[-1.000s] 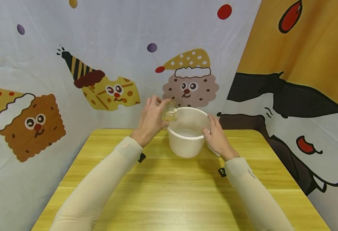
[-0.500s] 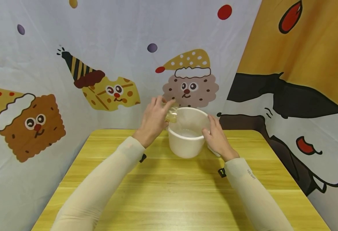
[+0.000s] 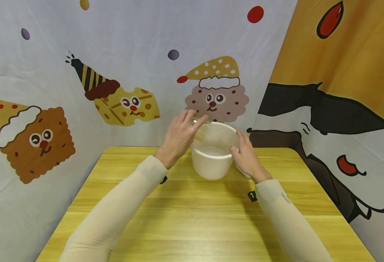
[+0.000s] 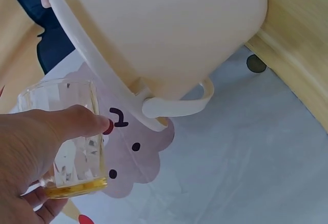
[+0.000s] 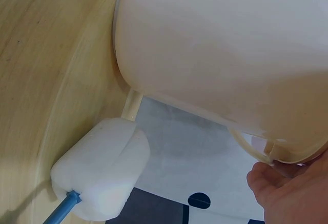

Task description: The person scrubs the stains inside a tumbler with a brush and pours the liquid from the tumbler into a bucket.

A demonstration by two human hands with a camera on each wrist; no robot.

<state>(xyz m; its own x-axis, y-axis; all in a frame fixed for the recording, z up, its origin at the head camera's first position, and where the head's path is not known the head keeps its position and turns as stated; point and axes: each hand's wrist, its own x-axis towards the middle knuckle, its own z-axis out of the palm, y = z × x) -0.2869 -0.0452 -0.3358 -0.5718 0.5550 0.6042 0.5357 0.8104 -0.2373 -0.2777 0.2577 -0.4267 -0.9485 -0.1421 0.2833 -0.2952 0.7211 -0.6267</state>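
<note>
A white plastic bucket (image 3: 211,167) stands on the table, with pale liquid showing at its bottom. My left hand (image 3: 179,135) holds a clear glass cup (image 4: 84,152) with a yellowish base, tilted at the bucket's left rim. Thumb and fingers wrap the cup's wall in the left wrist view. On the opposite side, my right hand (image 3: 248,157) grips the bucket's rim. Its fingers (image 5: 271,175) lie near a small loop handle (image 5: 251,147) in the right wrist view.
Beside the bucket on the right lies a white sponge brush (image 5: 100,167) with a blue stick (image 5: 62,208). The wooden table (image 3: 192,218) ends at a cartoon-printed cloth (image 3: 129,36) close behind the bucket.
My left hand has shifted right with the glass cup, bringing it further over the bucket's rim and tipping it more. The right hand and bucket stay put.
</note>
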